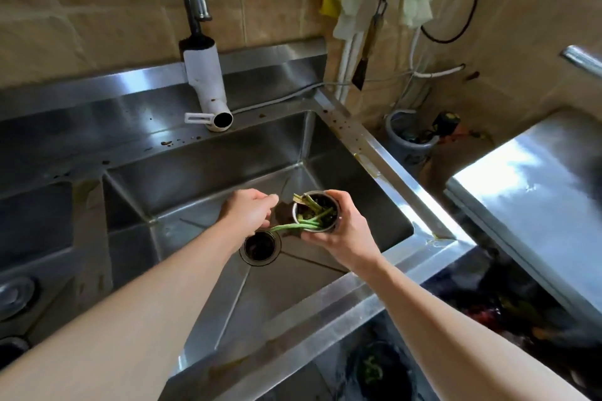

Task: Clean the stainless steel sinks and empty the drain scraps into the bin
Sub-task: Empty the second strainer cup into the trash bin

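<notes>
Strainer (315, 212) was out of the drain (259, 246) and up in your right hand (338, 231), fingers curled round its wall from below, held above the sink (202, 172) floor just right of the open drain hole. So the pull-out step looked done.

Scraps (308, 216) were still inside: green stalks, some bent over the rim, one long stem hanging out to the left toward your left hand (249, 212). That hand sat just beside the strainer with fingers curled; looked like it pinched the end of the stem, but I couldn't tell for sure from this angle.

Status as I read it:
- Strainer lifted: done.
- Emptying into bin: not done. Strainer was full and still over the sink.
- Bin (378, 371): dark round container with green bits low in view, below the front edge of the sink, was probably it. Well apart from the strainer.
- Sink cleaning: not finished. Brown specks lay on the ledge behind the basin near the white faucet nozzle (208, 88) and along the right rim. Yellowish residue showed at the right front corner.
- Left basin (35, 215): only partly in frame, state unclear.

Remaining by my estimate: carry the strainer to the bin, tip it, refit it, then wipe ledges and both basins. Early-to-mid progress, most of the cleaning still ahead of you.

Watch the loose stem; it could drop back down the open drain.
</notes>
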A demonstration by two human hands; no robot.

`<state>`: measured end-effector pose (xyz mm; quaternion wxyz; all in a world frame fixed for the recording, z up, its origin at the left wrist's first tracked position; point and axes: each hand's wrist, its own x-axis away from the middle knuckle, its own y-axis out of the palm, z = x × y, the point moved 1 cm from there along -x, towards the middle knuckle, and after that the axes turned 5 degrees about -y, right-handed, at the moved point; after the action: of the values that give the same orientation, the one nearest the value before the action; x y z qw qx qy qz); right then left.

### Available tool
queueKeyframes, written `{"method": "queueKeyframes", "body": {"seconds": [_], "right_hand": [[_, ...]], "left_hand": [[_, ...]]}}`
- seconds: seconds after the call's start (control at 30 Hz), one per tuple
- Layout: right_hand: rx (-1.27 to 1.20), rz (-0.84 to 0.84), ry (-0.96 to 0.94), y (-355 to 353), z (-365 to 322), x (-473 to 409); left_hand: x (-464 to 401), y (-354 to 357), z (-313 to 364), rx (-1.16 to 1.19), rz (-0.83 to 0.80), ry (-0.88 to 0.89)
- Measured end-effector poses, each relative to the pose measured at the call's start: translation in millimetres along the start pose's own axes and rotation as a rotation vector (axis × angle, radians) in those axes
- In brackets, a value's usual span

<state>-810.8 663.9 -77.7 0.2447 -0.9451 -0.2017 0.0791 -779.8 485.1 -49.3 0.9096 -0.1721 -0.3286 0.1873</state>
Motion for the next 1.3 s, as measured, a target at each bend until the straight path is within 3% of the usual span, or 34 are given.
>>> {"method": "queueKeyframes", "body": {"seconds": [0.4, 0.8, 1.03, 1.3], "right_hand": [[-0.077, 0.172, 0.005, -101.5, 20.4, 128.7], [-0.047, 0.371, 0.198, -161.1, 87.8, 267.7], [-0.033, 0.467, 0.345, -151.4, 151.8, 307.9], [-0.1, 0.545, 0.505, -94.7, 268.5, 329.0]], "left_hand": [[105.8, 78.4, 7.4, -0.1, -0.081, 0.103], [184.4, 218.3, -11.3, -0.14, -0.335, 0.251], [170.7, 288.5, -58.3, -0.343, -0.464, 0.281], [104.5, 359.2, -149.0, -0.49, -0.524, 0.223]]}}
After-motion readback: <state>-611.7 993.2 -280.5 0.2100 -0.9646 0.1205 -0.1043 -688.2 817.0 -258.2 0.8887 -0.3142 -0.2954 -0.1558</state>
